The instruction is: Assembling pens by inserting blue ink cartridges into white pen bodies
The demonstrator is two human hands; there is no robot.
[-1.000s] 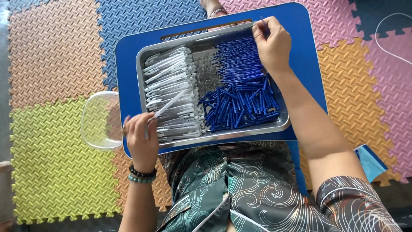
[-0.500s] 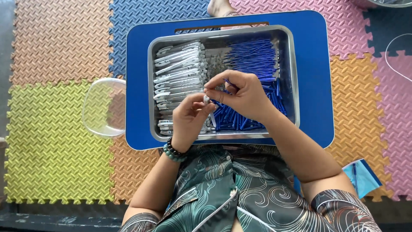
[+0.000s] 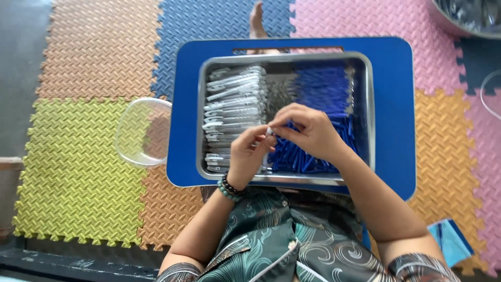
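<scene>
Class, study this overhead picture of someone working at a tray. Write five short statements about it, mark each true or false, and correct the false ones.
1. The metal tray rests on a blue lap table. True.
2. The blue pieces fill the tray's left half. False: they lie on the right; the white pieces lie on the left.
3. The left hand and right hand meet over the tray around a small white piece. True.
4. The clear plastic container sits inside the tray. False: it sits beside the table, on the foam mats.
5. A beaded bracelet is on the right wrist. False: left wrist.
</scene>
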